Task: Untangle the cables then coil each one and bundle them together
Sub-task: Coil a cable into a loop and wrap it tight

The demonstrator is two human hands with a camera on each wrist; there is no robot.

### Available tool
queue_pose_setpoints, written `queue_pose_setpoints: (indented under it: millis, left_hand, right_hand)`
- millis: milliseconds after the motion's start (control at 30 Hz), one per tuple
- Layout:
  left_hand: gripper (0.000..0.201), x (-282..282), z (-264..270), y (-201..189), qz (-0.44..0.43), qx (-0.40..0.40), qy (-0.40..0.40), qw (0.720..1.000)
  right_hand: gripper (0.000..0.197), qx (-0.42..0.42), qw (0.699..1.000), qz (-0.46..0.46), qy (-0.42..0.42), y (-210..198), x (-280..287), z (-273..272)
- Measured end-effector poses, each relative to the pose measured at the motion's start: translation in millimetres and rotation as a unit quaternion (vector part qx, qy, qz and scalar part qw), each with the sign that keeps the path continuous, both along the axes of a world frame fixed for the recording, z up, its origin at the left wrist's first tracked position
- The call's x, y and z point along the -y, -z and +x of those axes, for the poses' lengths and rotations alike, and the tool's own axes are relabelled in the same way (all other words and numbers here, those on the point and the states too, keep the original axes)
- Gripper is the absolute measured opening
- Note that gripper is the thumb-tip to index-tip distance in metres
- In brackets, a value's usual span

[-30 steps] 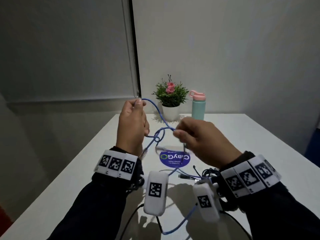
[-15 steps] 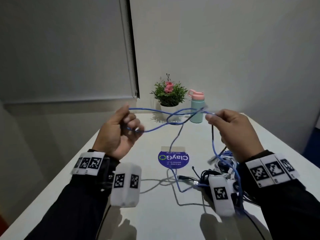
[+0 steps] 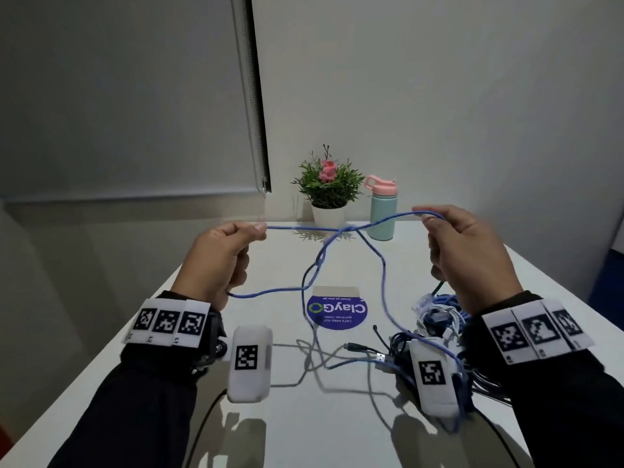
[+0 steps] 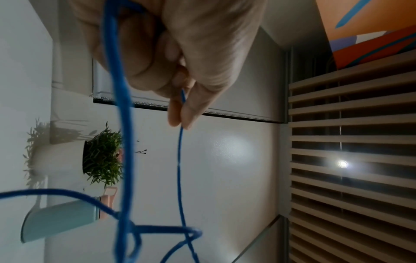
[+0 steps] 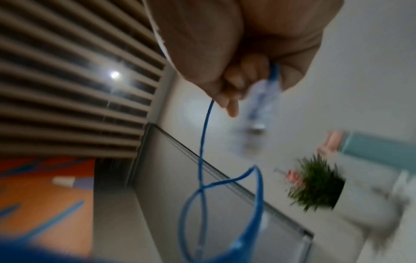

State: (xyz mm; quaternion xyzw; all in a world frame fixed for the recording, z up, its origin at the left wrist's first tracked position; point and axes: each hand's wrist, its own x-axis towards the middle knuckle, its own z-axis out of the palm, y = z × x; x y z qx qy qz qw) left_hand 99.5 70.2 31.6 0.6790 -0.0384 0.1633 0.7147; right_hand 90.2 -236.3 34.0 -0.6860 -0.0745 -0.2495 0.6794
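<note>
blue cable (image 3: 383, 282) crossing unclear, right wrist view blurred

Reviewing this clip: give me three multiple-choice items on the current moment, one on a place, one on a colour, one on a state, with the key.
1. Where is the water bottle?
A. right of the potted plant
B. left of it
C. on the floor

2. What colour is the cable stretched between the hands?
A. black
B. blue
C. white

3. What is the left hand doing?
A. resting flat
B. pinching the cable
C. holding the bottle

Key: 1 A, it stands right of the plant; 2 B, the strand is blue; 3 B, thumb and finger clamp it, as does the right hand.
</note>
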Motion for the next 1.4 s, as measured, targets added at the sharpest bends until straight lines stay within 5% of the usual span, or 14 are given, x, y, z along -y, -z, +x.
queue_pose_setpoints:
  millis: [133, 300, 433, 533, 600, 667, 767, 900, 1000, 1100, 1167, 1267, 1333, 1400]
  left_hand:
    - [0.02, -6.6, 2.7, 4.6, 0.089, -0.03, -0.033, 0.995]
    - [0.021, -11.8, 9.8, 7.8, 0.013, -0.004, -0.126, 0.992]
    - [0.018, 3.8, 9.5, 9.3, -0.046, 0.006, -0.045, 0.998]
    - [0.019, 16.7, 3.6, 6.4, -0.001, 0.04, -0.009, 0.999]
    - [0.02, 20.8, -1.0, 2.1, 0.037, 0.072, -0.012, 0.997]
    - [0.017, 22.6, -4.7, -2.7, 0.051, 0.094, -0.026, 0.994]
    - [0.013, 25.6, -12.9, -10.2, 0.042, 0.109, -0.004, 0.993]
    - [0.021, 40.3, -29.4, -18.6, 0.039, 0.133, 0.115, 0.984]
    - [0.009, 47.7, -37.5, -20.6, 0.065, 0.177, 0.166, 0.968]
    - [0.006, 39.6, -32.0, -16.1, 0.25, 0.173, 0.103, 0.947]
    - [0.005, 35.8, -21.3, -9.2, 0.289, 0.11, 0.015, 0.951]
    - [0.014, 34.6, -5.7, 0.5, 0.004, -0.02, -0.002, 1.0]
    - [0.027, 34.5, -5.2, 1.9, -0.222, -0.117, 0.09, 0.964]
    - [0.049, 31.7, -4.5, 4.8, -0.269, -0.166, 0.147, 0.937]
  right_hand:
    - [0.028, -0.034, 0.991, 0.122, -0.032, -4.6, 5.9, 0.1]
    - [0.038, -0.103, 0.961, 0.217, -0.137, -2.5, 17.4, -2.5]
    - [0.011, -0.11, 0.987, -0.041, -0.113, -3.8, 15.2, -6.5]
    - [0.037, -0.142, 0.932, -0.329, -0.059, -4.7, 16.5, -11.8]
    - [0.067, -0.106, 0.91, -0.4, -0.038, -8.3, 17.8, -18.5]
    - [0.084, -0.028, 0.934, -0.335, -0.119, -19.0, 17.6, -27.5]
    - [0.079, 0.033, 0.951, -0.12, -0.283, -30.2, 5.6, -41.4]
    - [0.068, 0.008, 0.941, -0.253, -0.225, -14.3, -30.8, -51.0]
    - [0.014, 0.0, 0.929, -0.315, -0.196, -0.1, -48.1, -48.1]
    - [0.019, 0.028, 0.976, -0.151, -0.157, -2.0, -44.0, -40.9]
    - [0.022, 0.048, 0.986, 0.009, -0.157, -7.1, -37.2, -35.9]
    - [0.023, 0.078, 0.984, 0.096, -0.132, -7.8, -28.7, -31.1]
    - [0.023, 0.09, 0.985, 0.099, -0.112, -5.8, -29.0, -29.1]
    - [0.026, 0.094, 0.985, 0.107, -0.097, -4.0, -29.0, -27.8]
